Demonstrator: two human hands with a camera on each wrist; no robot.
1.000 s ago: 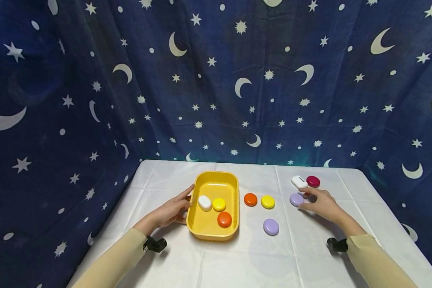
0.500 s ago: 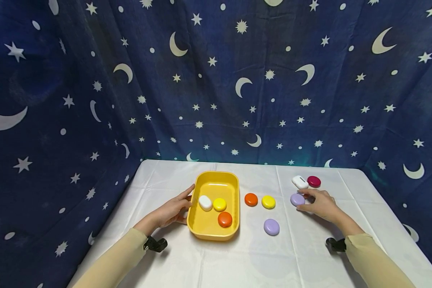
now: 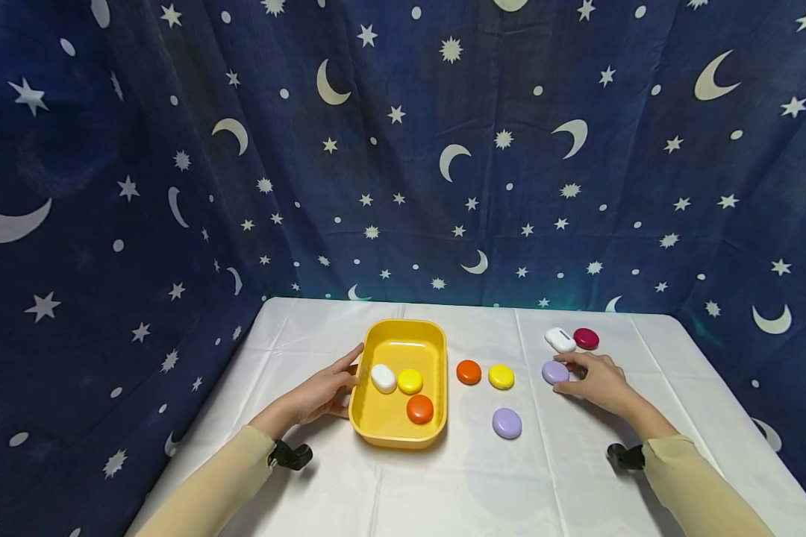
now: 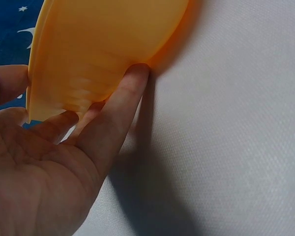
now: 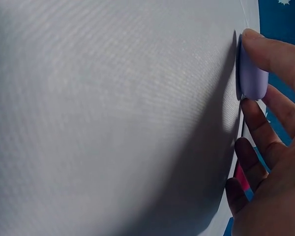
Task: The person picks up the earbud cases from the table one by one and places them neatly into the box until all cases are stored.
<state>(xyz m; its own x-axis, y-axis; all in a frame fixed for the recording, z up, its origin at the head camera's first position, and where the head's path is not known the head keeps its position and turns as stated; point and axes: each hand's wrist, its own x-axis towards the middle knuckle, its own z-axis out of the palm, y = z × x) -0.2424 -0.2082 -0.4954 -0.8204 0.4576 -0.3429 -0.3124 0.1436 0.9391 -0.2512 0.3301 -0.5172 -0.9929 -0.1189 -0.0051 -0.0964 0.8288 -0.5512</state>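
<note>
My left hand point(image 3: 324, 389) rests its fingers and thumb against the left outer wall of a yellow tray point(image 3: 396, 441). In the left wrist view, the thumb point(image 4: 120, 105) lies low on the tray wall point(image 4: 108, 39) and other fingers touch its rim. Within the tray lie a white oval piece point(image 3: 383, 379), a yellow round piece point(image 3: 410, 382) and an orange one point(image 3: 419, 409). On the right, my right hand point(image 3: 601, 382) pinches a lilac round piece point(image 3: 554, 372) at the table surface. The right wrist view shows this lilac piece point(image 5: 253, 73) between thumb and fingers.
Beyond the right hand sit a white rounded case point(image 3: 560, 340) and a dark red round piece point(image 3: 586, 338). Between tray and hand are an orange piece point(image 3: 469, 372), a yellow piece point(image 3: 501, 377) and another lilac piece point(image 3: 507, 423). A starry curtain point(image 3: 403, 186) borders the white-covered table point(image 3: 443, 492).
The right fingers have drawn slightly left and closed in around the lilac piece, off the white case's edge. The left hand and tray stay put.
</note>
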